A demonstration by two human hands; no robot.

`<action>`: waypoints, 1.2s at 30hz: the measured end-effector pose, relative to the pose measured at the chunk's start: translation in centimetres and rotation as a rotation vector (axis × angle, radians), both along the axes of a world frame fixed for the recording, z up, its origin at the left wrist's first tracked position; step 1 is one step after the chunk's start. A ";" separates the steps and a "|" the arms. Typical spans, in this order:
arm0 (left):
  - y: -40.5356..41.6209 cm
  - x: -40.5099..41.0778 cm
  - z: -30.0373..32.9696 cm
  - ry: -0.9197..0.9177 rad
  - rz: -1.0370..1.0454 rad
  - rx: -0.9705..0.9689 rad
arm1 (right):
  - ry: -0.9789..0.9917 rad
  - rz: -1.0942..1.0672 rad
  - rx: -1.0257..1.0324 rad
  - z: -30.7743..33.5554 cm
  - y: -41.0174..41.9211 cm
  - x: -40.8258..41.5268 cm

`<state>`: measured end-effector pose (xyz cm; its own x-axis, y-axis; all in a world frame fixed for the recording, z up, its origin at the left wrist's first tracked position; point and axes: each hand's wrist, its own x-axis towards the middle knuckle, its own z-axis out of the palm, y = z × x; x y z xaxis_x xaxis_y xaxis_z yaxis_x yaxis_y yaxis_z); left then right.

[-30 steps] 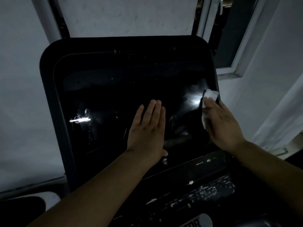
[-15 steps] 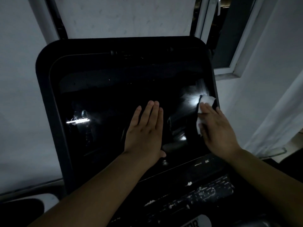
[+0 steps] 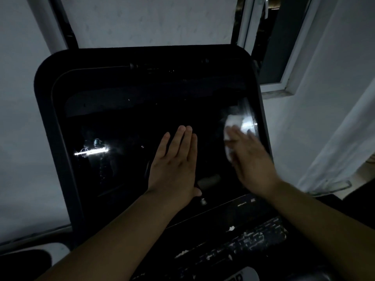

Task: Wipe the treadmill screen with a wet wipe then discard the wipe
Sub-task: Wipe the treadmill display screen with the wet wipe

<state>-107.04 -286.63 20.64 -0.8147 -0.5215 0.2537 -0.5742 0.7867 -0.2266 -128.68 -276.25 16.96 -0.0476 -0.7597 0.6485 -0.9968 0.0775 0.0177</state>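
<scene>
Dim room, dark screen (image 3: 142, 126) tilted up, used here as the landmark. At its left part a bright streak of reflected light (image 3: 91, 152) with smudgy marks around it, looks unwiped from here. Near screen centre the left hand (image 3: 174, 165) lies flat on the glass, fingers (image 3: 183, 138) straight and together, gripping nothing, likely just bracing the console. At the screen's right edge the right hand (image 3: 250, 159) presses the wipe (image 3: 233, 126) against the glass; hand is motion-blurred, fingers spread over the white wad, pinning it under them rather than pinching. A pale hazy patch shows just above and right of the wipe. Below the screen, a worn panel (image 3: 243, 244) with flaking paint. Right of the screen, a window frame (image 3: 284, 86) and pale curtain (image 3: 345, 138). Judgement: wiping step, early to midway; right edge covered, centre and left still to do. To do it well: keep the wipe flat, overlap strokes, work across toward the streak, shift the bracing hand off the glass so its spot gets cleaned too.
</scene>
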 end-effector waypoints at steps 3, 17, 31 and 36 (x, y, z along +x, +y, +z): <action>0.1 0.1 -0.1 -0.002 0.003 0.001 | -0.063 -0.122 0.017 2.0 0.1 -2.7; 0.8 -0.2 0.9 -0.042 0.038 0.038 | -0.058 -0.109 0.007 2.9 -0.5 -3.9; -0.1 -5.8 2.5 -0.062 0.044 -0.048 | -0.089 -0.137 -0.029 3.4 -1.6 -3.3; -0.2 -5.7 2.3 -0.036 0.024 -0.050 | 0.063 0.030 -0.054 4.2 -4.7 -0.4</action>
